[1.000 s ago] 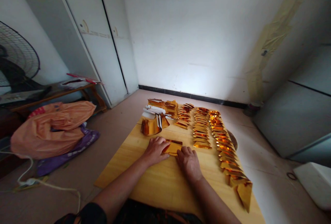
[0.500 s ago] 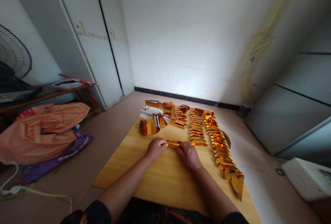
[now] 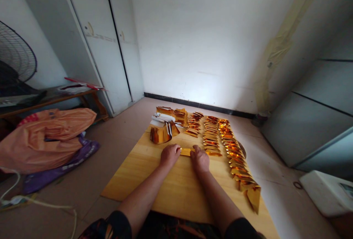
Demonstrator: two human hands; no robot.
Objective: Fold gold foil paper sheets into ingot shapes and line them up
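Between my hands is a folded strip of gold foil paper (image 3: 186,152), just above or on the wooden board (image 3: 154,180). My left hand (image 3: 170,155) pinches its left end, and my right hand (image 3: 200,159) grips the right end. Beyond the left hand stands a curved stack of gold foil sheets (image 3: 160,134) with white backing showing. Past the right hand lies a row of folded foil pieces (image 3: 211,136), and a longer row of them (image 3: 234,158) runs down the board's right side.
An orange bag (image 3: 55,136) and a purple bag (image 3: 60,169) lie on the floor at left, near a bench (image 3: 55,103) and a fan (image 3: 16,53). Grey cabinets (image 3: 91,47) stand behind. A white box (image 3: 325,193) is on the right.
The foil strip has turned from a narrow, partly open fold to a flatter, brighter face. My right hand's fingers have drawn up around its end, and both hands have shifted slightly.
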